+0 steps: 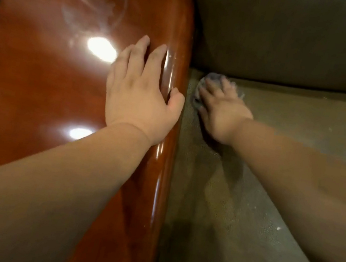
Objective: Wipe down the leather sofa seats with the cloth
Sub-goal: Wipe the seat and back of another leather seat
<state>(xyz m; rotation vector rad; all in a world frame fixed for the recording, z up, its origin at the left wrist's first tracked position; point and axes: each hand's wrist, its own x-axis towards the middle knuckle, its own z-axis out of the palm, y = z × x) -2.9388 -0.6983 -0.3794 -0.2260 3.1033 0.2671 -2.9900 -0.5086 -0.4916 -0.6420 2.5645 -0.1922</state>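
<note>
2 hands in view. Right hand (pixel 220 111) flat, fingers spread, presses grey cloth (pixel 200 94) onto seat (pixel 303 133), back corner just beside glossy wooden armrest (pixel 42 64). Left hand (pixel 139 89) flat, empty, braces on armrest top, thumb over its inner edge. Risks: cloth bunches under palm, skips crevice beside armrest; grit specks on seat drag, could scratch leather; left palm could slip on polished wood.

Glossy, smooth reddish wood armrest (pixel 42 64); matt, worn olive leather seat (pixel 303 133); soft grey cloth (pixel 197 98).
</note>
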